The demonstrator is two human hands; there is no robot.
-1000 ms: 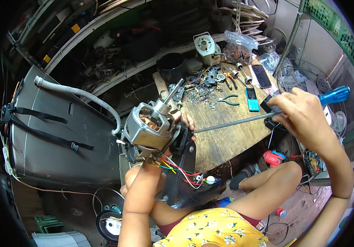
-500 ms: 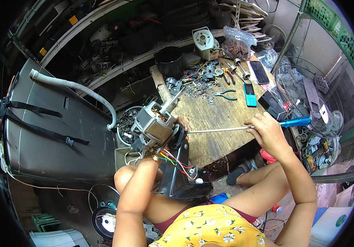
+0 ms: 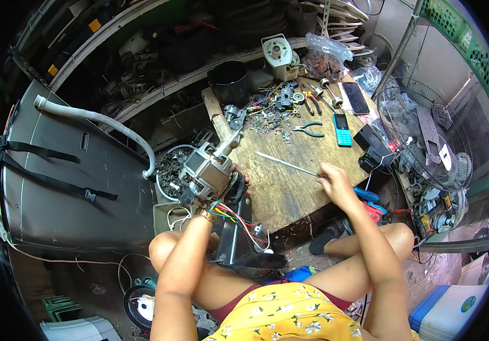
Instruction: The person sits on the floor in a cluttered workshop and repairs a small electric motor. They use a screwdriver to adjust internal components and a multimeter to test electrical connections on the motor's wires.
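My left hand (image 3: 244,179), mostly hidden behind a silver electric motor (image 3: 204,173), grips it from behind; the motor's shaft points up and to the back. A black plastic stand (image 3: 233,250) hangs under the motor, with coloured wires (image 3: 236,220) dangling over it. My right hand (image 3: 333,186) is closed round a long screwdriver (image 3: 284,162), its blue handle low to the right. The steel tip is in the air over the wooden tabletop (image 3: 290,199), apart from the motor. Green-handled pliers (image 3: 312,129) and loose small metal parts (image 3: 273,119) lie on the tabletop.
At right are a keypad phone (image 3: 342,133), a smartphone (image 3: 356,99), a black plastic part (image 3: 372,148) and wire fan guards (image 3: 435,113). A black bucket (image 3: 227,82) stands behind. A large grey panel (image 3: 74,199) with straps and hose stands at left.
The screwdriver has come away from beside the motor, its tip rising and its handle dropping, as my right hand moved left and down. The motor has shifted slightly left in view.
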